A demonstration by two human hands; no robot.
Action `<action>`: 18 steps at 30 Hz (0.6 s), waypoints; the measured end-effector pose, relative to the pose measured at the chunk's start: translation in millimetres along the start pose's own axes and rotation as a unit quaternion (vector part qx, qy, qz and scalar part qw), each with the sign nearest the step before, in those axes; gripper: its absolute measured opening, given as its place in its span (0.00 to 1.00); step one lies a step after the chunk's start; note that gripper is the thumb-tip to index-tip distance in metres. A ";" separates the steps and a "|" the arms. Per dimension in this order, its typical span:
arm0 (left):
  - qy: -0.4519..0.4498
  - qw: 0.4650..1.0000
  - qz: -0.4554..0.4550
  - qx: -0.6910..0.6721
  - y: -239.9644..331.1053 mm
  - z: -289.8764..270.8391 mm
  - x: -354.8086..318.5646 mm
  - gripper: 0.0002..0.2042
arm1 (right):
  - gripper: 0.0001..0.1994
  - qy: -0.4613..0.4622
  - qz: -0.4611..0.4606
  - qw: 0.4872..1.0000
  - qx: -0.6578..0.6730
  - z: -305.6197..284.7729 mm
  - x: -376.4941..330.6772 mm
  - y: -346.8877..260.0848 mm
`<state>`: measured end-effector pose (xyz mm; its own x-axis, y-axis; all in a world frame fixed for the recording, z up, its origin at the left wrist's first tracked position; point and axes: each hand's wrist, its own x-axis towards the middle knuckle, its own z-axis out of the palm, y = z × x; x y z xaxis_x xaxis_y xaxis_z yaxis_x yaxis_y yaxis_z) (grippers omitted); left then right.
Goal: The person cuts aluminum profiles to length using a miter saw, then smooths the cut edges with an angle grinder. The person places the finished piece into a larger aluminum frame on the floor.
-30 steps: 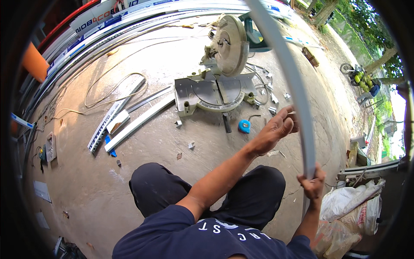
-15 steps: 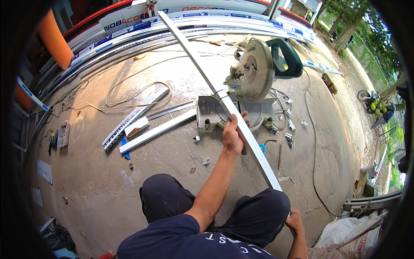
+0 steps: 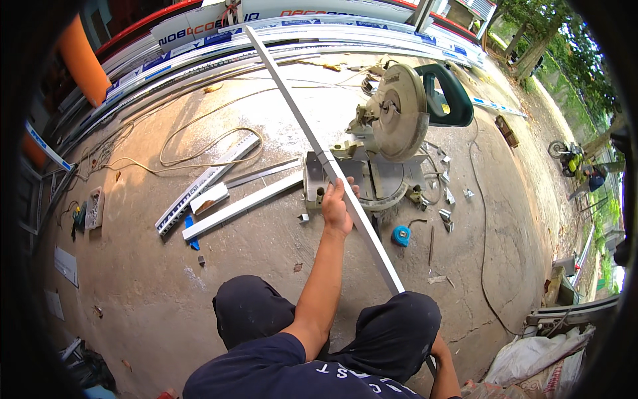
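Head view: left hand (image 3: 337, 214) wrapped around long metal bar (image 3: 313, 135), forearm reaching forward. Bar slants from right knee (image 3: 402, 322) toward far left, passing before miter saw (image 3: 402, 113). Right hand (image 3: 439, 346) low beside knee, mostly hidden; can't tell its grip.

A smooth orange column (image 3: 84, 63) stands at the upper left. At right, a dark-wheeled motorcycle (image 3: 569, 162) is parked below brown-trunked, leafy green trees (image 3: 539, 41); crumpled whitish sacks (image 3: 539, 352) lie at lower right.
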<state>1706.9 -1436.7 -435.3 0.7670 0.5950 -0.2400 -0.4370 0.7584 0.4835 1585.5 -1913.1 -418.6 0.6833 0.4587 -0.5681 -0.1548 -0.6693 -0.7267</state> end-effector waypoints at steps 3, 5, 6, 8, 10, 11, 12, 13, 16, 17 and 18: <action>-0.012 1.000 -0.006 -0.015 1.2 -7.2 4.8 0.19 | 0.25 -0.029 -0.002 1.000 -0.012 3.4 -18.6 46.3; -0.006 1.000 -0.005 -0.023 1.4 -11.2 6.4 0.19 | 0.24 -0.064 0.041 0.997 -0.016 10.1 -30.4 96.3; 0.004 1.000 -0.002 -0.024 1.8 -12.6 7.5 0.19 | 0.24 -0.094 0.083 0.990 -0.063 11.3 -36.4 123.3; 0.017 1.000 -0.005 -0.017 2.8 -15.4 8.3 0.18 | 0.25 -0.139 0.178 0.960 -0.165 11.1 -51.5 171.8; 0.032 0.999 -0.022 0.001 3.5 -17.6 8.9 0.17 | 0.24 -0.202 0.229 0.944 -0.124 10.7 -75.9 203.7; 0.033 0.999 -0.023 0.014 3.5 -19.1 8.4 0.16 | 0.24 -0.214 0.302 0.919 -0.132 9.9 -85.1 212.6; 0.041 0.998 -0.029 0.029 3.0 -20.5 8.1 0.15 | 0.24 -0.235 0.275 0.926 -0.111 9.3 -91.3 217.0; 0.055 0.997 -0.038 0.043 1.6 -21.4 7.8 0.15 | 0.24 -0.244 0.280 0.922 -0.111 9.6 -96.0 217.2; 0.071 0.991 -0.075 0.086 -8.6 -23.5 3.5 0.16 | 0.26 -0.263 0.300 0.910 -0.116 15.3 -97.0 199.7; 0.079 0.988 -0.073 0.108 -12.1 -24.6 2.0 0.17 | 0.27 -0.267 0.308 0.905 -0.120 17.7 -93.1 191.3; 0.088 0.985 -0.071 0.127 -16.3 -25.7 0.5 0.18 | 0.28 -0.235 0.261 0.932 -0.089 21.6 -87.1 183.4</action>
<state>1702.4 -1441.9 -465.0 0.7081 0.5425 -0.4520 -0.1824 0.7589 0.6252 1482.2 -2063.2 -510.8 0.1533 0.2201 -0.9634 -0.2299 -0.9402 -0.2514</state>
